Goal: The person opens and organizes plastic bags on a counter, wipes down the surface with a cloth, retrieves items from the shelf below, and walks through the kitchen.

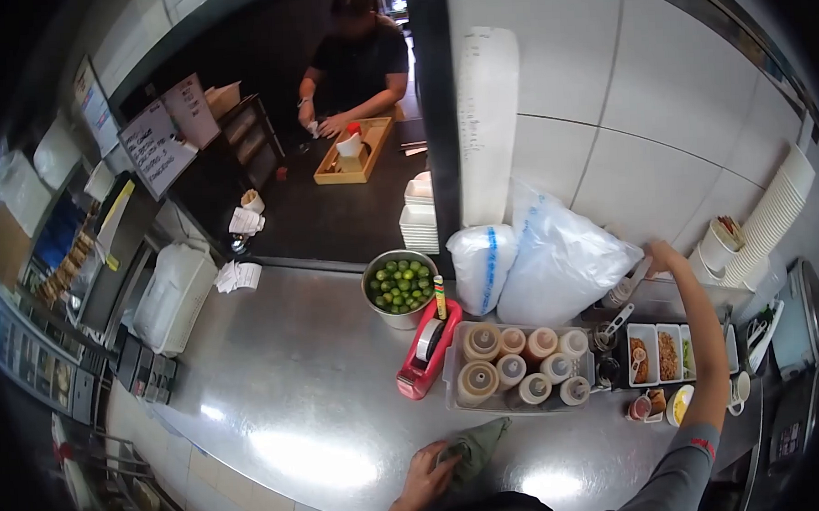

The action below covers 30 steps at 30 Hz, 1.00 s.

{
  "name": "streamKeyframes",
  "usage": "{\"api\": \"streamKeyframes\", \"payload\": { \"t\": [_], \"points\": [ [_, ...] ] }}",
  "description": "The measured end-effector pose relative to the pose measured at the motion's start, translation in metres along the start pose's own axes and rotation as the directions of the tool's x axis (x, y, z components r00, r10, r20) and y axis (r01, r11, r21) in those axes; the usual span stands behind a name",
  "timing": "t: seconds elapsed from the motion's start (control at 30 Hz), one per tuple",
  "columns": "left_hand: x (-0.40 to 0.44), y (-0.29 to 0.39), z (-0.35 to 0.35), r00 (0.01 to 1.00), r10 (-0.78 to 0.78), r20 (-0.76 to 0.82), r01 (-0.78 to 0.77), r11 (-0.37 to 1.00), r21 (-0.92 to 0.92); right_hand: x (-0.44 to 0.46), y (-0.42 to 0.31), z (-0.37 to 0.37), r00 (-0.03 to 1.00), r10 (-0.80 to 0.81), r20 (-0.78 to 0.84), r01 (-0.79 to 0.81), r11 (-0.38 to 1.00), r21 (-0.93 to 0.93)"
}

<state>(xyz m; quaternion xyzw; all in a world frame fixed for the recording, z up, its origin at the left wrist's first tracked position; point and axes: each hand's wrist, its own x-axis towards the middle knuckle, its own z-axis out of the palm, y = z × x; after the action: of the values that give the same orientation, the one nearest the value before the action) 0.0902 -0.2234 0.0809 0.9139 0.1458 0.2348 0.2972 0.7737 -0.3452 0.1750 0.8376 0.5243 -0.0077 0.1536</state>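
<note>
My left hand [428, 470] is closed on a grey-green cloth [478, 448] on the steel counter, near its front edge. My right arm stretches across the right side to the back of the counter. There my right hand [664, 259] is beside a large clear plastic bag [561, 263], close to a clear plastic container [623, 287]. Its fingers are mostly hidden, so its grip does not show. Between my arms stands a clear bin [456, 381] of several squeeze bottles [511, 372]. White trays of toppings [668, 350] lie under my right forearm.
A red tape dispenser [420, 369] stands beside a metal bowl [389, 318] of green limes [400, 286]. Stacked white cups [773, 217] lean at the right. Beyond the pass-through, another person [360, 66] works by a wooden tray [369, 161]. White containers [418, 228] are stacked on the ledge.
</note>
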Motion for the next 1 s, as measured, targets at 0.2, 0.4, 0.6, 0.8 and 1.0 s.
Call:
{"api": "streamKeyframes", "payload": {
  "t": [0.2,0.4,0.6,0.8,1.0],
  "points": [
    [0.003,-0.005,0.007,1.0,0.001,-0.013,0.0,1.0,0.007,-0.02,-0.004,-0.026,0.853,0.291,0.432,-0.467,0.795,0.387],
    [0.007,-0.011,0.012,1.0,0.007,-0.003,-0.007,1.0,-0.022,-0.014,0.008,-0.001,0.89,0.231,0.393,-0.36,0.886,0.293],
    [0.009,-0.018,0.02,1.0,-0.003,-0.002,0.003,0.999,-0.049,0.026,0.031,0.076,0.951,0.173,0.256,-0.188,0.982,0.032],
    [0.009,-0.027,0.024,1.0,-0.004,-0.019,0.002,0.997,-0.072,0.0,-0.031,-0.005,0.842,0.446,0.303,-0.453,0.89,-0.05],
    [0.003,-0.032,0.027,0.997,-0.074,0.033,0.078,0.983,-0.167,-0.009,-0.017,0.003,0.859,0.439,0.264,-0.474,0.877,0.083]
  ]
}}
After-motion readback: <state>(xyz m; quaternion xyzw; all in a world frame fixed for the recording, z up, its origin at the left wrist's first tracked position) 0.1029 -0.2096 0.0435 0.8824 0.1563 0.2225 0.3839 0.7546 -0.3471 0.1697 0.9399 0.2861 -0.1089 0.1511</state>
